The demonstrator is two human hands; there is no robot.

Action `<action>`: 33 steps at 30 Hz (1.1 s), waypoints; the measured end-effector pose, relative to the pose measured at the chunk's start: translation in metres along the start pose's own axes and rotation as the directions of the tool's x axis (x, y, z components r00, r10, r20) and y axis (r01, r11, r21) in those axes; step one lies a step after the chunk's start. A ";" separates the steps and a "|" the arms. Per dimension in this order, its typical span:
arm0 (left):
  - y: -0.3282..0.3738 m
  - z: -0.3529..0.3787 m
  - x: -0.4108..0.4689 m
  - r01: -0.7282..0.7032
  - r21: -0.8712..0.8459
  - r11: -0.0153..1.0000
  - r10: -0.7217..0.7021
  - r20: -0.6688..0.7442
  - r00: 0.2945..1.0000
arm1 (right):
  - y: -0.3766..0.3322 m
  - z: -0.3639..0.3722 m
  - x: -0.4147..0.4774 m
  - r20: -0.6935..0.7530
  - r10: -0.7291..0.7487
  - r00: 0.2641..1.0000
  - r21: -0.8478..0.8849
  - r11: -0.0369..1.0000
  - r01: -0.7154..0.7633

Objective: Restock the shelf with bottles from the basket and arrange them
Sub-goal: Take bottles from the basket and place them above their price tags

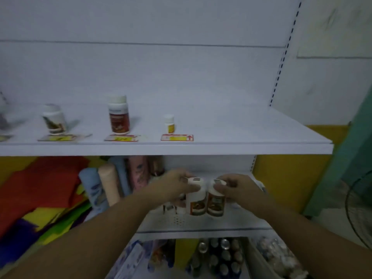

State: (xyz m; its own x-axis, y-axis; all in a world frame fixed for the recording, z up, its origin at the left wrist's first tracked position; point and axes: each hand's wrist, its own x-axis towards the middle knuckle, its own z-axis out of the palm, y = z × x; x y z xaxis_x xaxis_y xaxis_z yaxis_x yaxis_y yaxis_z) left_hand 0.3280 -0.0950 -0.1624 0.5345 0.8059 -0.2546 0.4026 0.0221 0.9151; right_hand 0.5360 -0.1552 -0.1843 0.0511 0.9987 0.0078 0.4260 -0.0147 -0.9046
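White steel shelving, dim light, soft focus. Left hand [177, 186] pinches the left bottle [196, 200] by its cap. Right hand [235, 188] grips the right bottle [216, 202] the same way, and the bottles touch between the hands. Cap grip likely leaves the bases free for setting down as a pair. On the upper shelf [241, 127] above the hands, the jars are spaced one per price tag [177, 137], probably one slot per product. Brown labels, print unreadable. The tag shows only a red arrow.

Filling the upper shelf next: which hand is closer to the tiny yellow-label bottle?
Left. The left hand is almost straight below the tiny bottle; the right hand is below and further right.
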 end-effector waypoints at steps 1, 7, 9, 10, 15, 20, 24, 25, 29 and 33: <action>0.009 -0.011 -0.019 -0.035 0.027 0.999 0.035 0.009 0.999 | -0.018 0.006 -0.006 0.006 -0.026 1.000 -0.008 1.000 0.026; 0.049 -0.069 -0.112 -0.138 0.108 0.985 0.149 -0.106 0.983 | -0.118 0.046 -0.026 0.059 -0.162 0.985 0.045 0.986 0.159; 0.054 -0.086 -0.133 -0.152 0.121 0.981 0.170 -0.155 0.973 | -0.143 0.059 -0.029 0.053 -0.203 0.978 0.046 0.979 0.200; 0.055 -0.094 -0.142 -0.155 0.129 0.980 0.176 -0.179 0.968 | -0.153 0.065 -0.029 0.054 -0.222 0.974 0.046 0.975 0.219; 0.056 -0.127 -0.172 -0.154 0.142 0.978 0.184 -0.235 0.954 | -0.190 0.093 -0.025 0.075 -0.280 0.957 0.075 0.959 0.274; 0.054 -0.159 -0.176 -0.120 0.186 0.975 0.166 -0.257 0.952 | -0.211 0.117 -0.002 0.098 -0.330 0.939 -0.011 0.943 0.332; 0.064 -0.198 -0.174 -0.107 0.235 0.966 0.190 -0.370 0.909 | -0.236 0.132 0.030 0.105 -0.383 0.918 -0.075 0.917 0.391; 0.070 -0.211 -0.174 -0.112 0.249 0.962 0.206 -0.395 0.895 | -0.243 0.136 0.041 0.102 -0.398 0.912 -0.095 0.909 0.407; 0.089 -0.257 -0.178 -0.101 0.301 0.948 0.242 -0.478 0.845 | -0.275 0.154 0.079 0.090 -0.470 0.878 -0.202 0.855 0.478; 0.093 -0.293 -0.175 -0.094 0.318 0.943 0.276 -0.595 0.755 | -0.297 0.176 0.104 0.093 -0.531 0.842 -0.321 0.784 0.531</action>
State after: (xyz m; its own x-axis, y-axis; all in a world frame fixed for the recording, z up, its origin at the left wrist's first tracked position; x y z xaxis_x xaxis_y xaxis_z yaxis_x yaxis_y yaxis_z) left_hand 0.0545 -0.0608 0.0585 0.0723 0.9664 0.2465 0.5659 -0.2433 0.7878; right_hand 0.2563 -0.0378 0.0103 -0.2677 0.8533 0.4473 0.6512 0.5025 -0.5687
